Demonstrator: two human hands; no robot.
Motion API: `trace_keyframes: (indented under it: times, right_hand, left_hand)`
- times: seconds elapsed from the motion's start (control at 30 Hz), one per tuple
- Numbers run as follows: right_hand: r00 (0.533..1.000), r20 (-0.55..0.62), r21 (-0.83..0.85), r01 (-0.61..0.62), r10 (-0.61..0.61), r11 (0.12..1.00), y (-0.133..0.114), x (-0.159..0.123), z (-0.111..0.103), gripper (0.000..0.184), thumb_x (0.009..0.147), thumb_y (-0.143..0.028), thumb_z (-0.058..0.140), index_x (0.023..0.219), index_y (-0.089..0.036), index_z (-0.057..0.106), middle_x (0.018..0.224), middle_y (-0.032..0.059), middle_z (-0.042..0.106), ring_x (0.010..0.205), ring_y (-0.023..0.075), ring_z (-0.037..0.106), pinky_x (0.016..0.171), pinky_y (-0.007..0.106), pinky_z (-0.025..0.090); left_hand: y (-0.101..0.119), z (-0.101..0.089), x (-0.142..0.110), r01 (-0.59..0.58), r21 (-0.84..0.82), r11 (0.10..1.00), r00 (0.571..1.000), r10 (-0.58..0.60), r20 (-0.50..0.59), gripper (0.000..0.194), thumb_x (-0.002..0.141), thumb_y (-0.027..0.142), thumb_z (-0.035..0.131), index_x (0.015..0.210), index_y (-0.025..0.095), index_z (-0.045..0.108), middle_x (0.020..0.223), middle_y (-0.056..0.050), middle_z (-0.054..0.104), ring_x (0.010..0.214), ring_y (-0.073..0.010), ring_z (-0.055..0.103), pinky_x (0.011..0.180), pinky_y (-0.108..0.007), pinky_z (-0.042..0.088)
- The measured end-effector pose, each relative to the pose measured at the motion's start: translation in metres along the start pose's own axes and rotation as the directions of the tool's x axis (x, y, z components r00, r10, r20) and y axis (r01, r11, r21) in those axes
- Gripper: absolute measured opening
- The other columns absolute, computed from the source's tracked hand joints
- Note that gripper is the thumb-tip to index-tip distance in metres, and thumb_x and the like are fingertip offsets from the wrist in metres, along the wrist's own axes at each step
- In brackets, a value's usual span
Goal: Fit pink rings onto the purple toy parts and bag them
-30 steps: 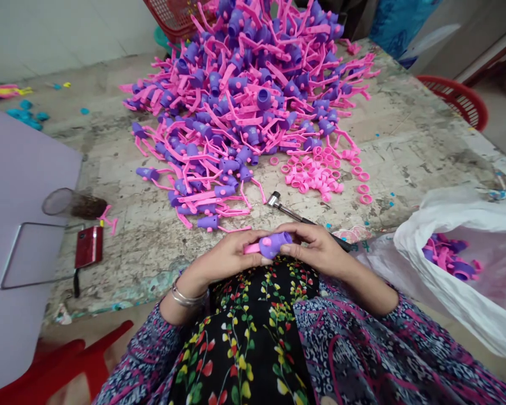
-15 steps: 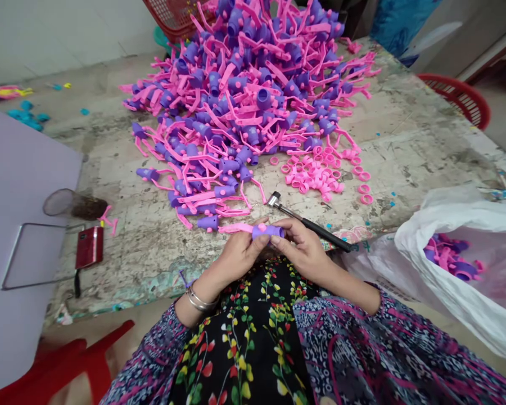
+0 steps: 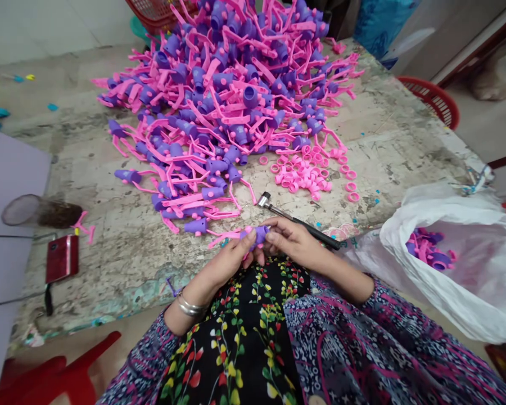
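My left hand (image 3: pixel 233 256) is closed around a purple plastic part with pink arms (image 3: pixel 258 235), held just over the table's front edge. Its pink arms point left past my fingers. My right hand (image 3: pixel 290 241) pinches the part's right end between thumb and fingers; whether a small ring sits there is hidden. Beyond my hands lies a small hammer (image 3: pixel 297 220) with a black handle. Loose pink rings (image 3: pixel 306 171) lie heaped behind the hammer. A large pile of similar purple and pink parts (image 3: pixel 231 95) covers the back of the table.
On the right hangs an open white plastic bag (image 3: pixel 480 292) with several purple and pink parts (image 3: pixel 432 250) inside. A glass jar (image 3: pixel 42 211) lies on its side at left, near a dark red phone-like object (image 3: pixel 62 257). Red baskets (image 3: pixel 432 101) stand behind the table.
The held part has turned in my hands, and its pink arms now show spread apart. My left fingers have shifted around it. The whole view has swung slightly to the right.
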State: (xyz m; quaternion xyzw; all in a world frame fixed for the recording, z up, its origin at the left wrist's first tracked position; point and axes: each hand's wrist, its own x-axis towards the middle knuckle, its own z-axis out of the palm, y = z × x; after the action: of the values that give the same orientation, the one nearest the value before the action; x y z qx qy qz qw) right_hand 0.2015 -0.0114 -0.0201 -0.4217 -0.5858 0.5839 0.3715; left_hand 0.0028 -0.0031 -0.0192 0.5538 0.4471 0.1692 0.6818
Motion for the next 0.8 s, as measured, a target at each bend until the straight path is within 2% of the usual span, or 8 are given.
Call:
trace_keyframes:
  times: [0.1,0.17,0.33,0.47,0.53,0.63,0.7,0.8]
  right_hand:
    - [0.976,-0.215,-0.329,-0.031,-0.043,0.944,0.011,0.014,-0.037,0.028,0.094,-0.042,0.055,0.11,-0.02,0.064,0.084,0.0033,0.068,0.071,0.0167,0.064,0.066,0.032,0.053]
    - [0.908,-0.392,-0.606,-0.133,-0.15,0.784,0.017,0.026,-0.062,0.024,0.092,-0.033,0.057,0.11,-0.019,0.067,0.093,0.0083,0.069,0.082,0.0223,0.064,0.075,0.038,0.052]
    - [0.913,-0.392,-0.862,-0.321,-0.116,0.392,0.024,0.047,-0.089,0.037,0.091,-0.024,0.055,0.126,-0.02,0.065,0.108,0.0146,0.065,0.085,0.0278,0.062,0.068,0.036,0.047]
    - [0.923,-0.376,-0.889,-0.337,-0.076,0.311,0.024,0.051,-0.088,0.032,0.093,-0.03,0.054,0.12,-0.022,0.069,0.105,0.0137,0.064,0.081,0.0268,0.06,0.062,0.034,0.044]
    - [0.924,-0.362,-0.886,-0.3,-0.124,0.352,0.023,0.048,-0.087,0.031,0.093,-0.029,0.054,0.119,-0.02,0.069,0.105,0.0139,0.063,0.082,0.0269,0.06,0.064,0.035,0.045]
    - [0.906,-0.33,-0.819,-0.136,-0.264,0.557,0.019,0.039,-0.081,0.028,0.091,-0.029,0.058,0.113,-0.017,0.07,0.101,0.0128,0.064,0.084,0.0256,0.062,0.073,0.038,0.049]
    - [0.902,-0.321,-0.653,0.01,-0.289,0.757,0.014,0.032,-0.07,0.026,0.09,-0.033,0.062,0.109,-0.018,0.07,0.1,0.01,0.066,0.081,0.0217,0.062,0.075,0.037,0.051]
    - [0.948,-0.281,-0.231,0.084,-0.149,0.969,0.004,0.021,-0.047,0.026,0.088,-0.038,0.068,0.109,-0.022,0.067,0.104,0.0053,0.07,0.081,0.0168,0.064,0.076,0.034,0.053]
  left_hand:
    - [-0.001,-0.001,-0.001,0.052,-0.028,0.998,0.998,-0.053,-0.039,0.071,0.096,0.066,0.026,0.058,0.017,0.059,0.053,0.0,0.05,0.049,-0.0108,0.034,0.053,-0.027,0.027]
    - [0.0,-0.001,-0.001,0.072,-0.055,0.996,0.994,-0.076,-0.074,0.071,0.096,0.067,0.025,0.054,0.017,0.055,0.051,0.001,0.046,0.049,-0.0108,0.032,0.052,-0.027,0.025]
    - [-0.001,0.001,0.0,0.106,-0.103,0.989,0.986,-0.118,-0.117,0.071,0.094,0.07,0.026,0.052,0.019,0.05,0.05,0.001,0.044,0.049,-0.0111,0.03,0.05,-0.028,0.022]
    - [-0.004,-0.002,-0.001,0.099,-0.129,0.987,0.986,-0.115,-0.124,0.07,0.093,0.071,0.028,0.054,0.018,0.052,0.05,0.002,0.044,0.047,-0.0098,0.031,0.049,-0.027,0.022]
    - [-0.003,-0.005,-0.002,0.077,-0.173,0.982,0.986,-0.1,-0.132,0.065,0.091,0.071,0.036,0.06,0.018,0.056,0.051,0.002,0.046,0.047,-0.0091,0.033,0.049,-0.027,0.023]
    - [0.003,-0.006,0.001,0.04,-0.258,0.965,0.98,-0.089,-0.181,0.041,0.08,0.057,0.067,0.082,0.017,0.065,0.056,0.005,0.052,0.051,-0.0083,0.041,0.051,-0.024,0.028]
    - [0.009,-0.005,0.004,0.008,-0.329,0.944,0.965,-0.093,-0.245,0.039,0.068,0.039,0.082,0.097,0.018,0.067,0.061,0.006,0.055,0.055,-0.0081,0.046,0.053,-0.023,0.033]
    - [0.018,-0.003,0.009,-0.049,-0.401,0.915,0.949,-0.083,-0.306,0.044,0.061,0.024,0.085,0.102,0.019,0.067,0.064,0.007,0.056,0.054,-0.0071,0.047,0.052,-0.022,0.036]
